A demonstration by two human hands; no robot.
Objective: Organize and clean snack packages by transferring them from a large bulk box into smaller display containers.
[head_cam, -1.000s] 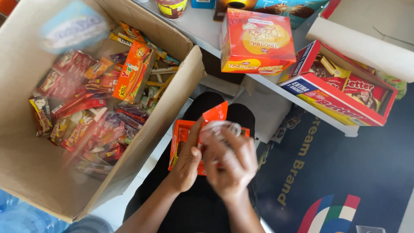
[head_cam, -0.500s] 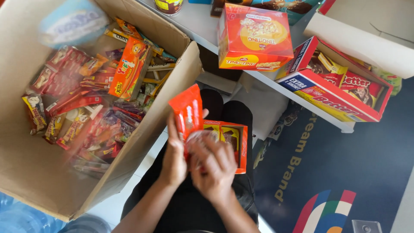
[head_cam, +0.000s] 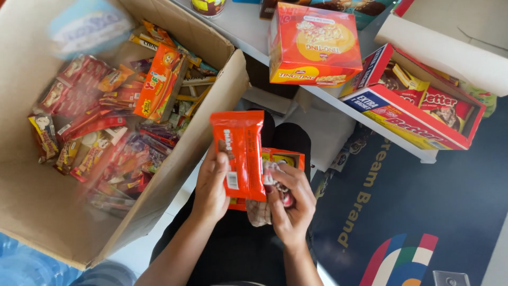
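The left hand point(head_cam: 211, 185) holds an orange snack pack point(head_cam: 239, 153) upright over the lap. The right hand point(head_cam: 288, 204) grips a crumpled cloth point(head_cam: 260, 212) just beside it. A big cardboard box point(head_cam: 211, 122) of snacks sits to the left.

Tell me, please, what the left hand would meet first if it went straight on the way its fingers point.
Probably the orange snack packet that the left hand already holds upright; beyond it, depth is unclear.
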